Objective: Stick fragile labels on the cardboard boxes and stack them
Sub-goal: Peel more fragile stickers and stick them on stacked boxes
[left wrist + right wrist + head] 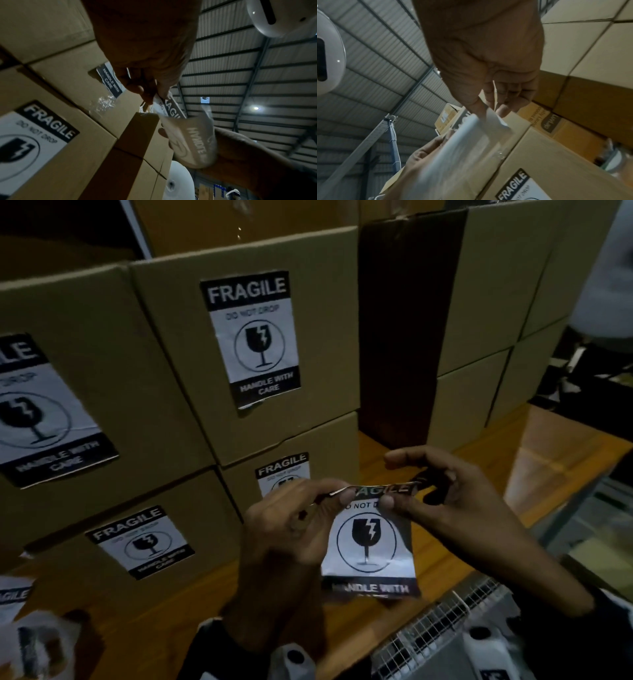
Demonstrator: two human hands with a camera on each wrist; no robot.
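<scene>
A black-and-white fragile label [371,546] hangs in front of me over the wooden table, held by its top edge. My left hand [308,515] pinches the top left corner; my right hand [424,491] pinches the top right, where the edge curls back. In the left wrist view the label [173,108] bends below my left hand's fingertips [159,92]. The right wrist view shows the label [471,138] blurred under my right hand's fingers [488,102]. Stacked cardboard boxes [267,422] behind carry fragile labels [251,337].
Two more labelled boxes [68,405] stand at the left, plain ones [479,320] at the right with a dark gap between. Loose labels [13,597] lie at the lower left. A wire basket [445,631] sits at the lower right on the wooden table [479,474].
</scene>
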